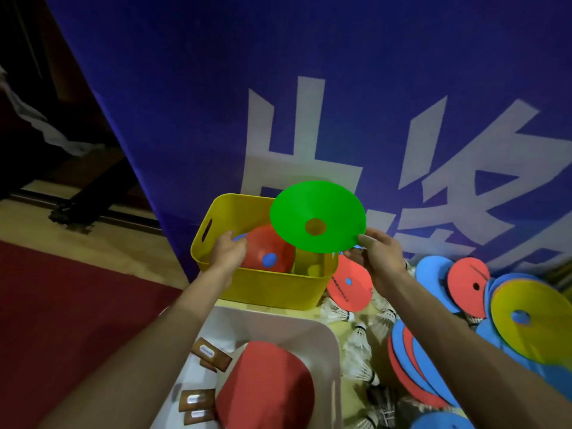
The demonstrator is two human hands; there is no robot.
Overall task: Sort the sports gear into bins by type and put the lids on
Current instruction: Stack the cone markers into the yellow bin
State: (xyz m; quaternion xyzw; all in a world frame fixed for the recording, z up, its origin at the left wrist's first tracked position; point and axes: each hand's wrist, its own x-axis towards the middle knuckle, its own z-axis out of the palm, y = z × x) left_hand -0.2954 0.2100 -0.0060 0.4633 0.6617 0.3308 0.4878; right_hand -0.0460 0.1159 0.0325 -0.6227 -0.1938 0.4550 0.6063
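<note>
My right hand [379, 258] pinches the rim of a green disc cone [315, 209], held tilted above the right side of the yellow bin [266, 289]. My left hand [227, 252] reaches into that bin and touches the edge of a red disc cone [263, 246] lying inside; how its fingers lie on the cone is unclear. Close to me stands a pale bin [328, 335] holding red table tennis paddles [266, 385] with wooden handles.
Red, blue and yellow disc cones [526, 323] lie piled on the floor at the right, with several white shuttlecocks [359, 348] between them and the bins. A blue banner [278, 88] stands behind the yellow bin. Dark red carpet [62, 305] covers the left.
</note>
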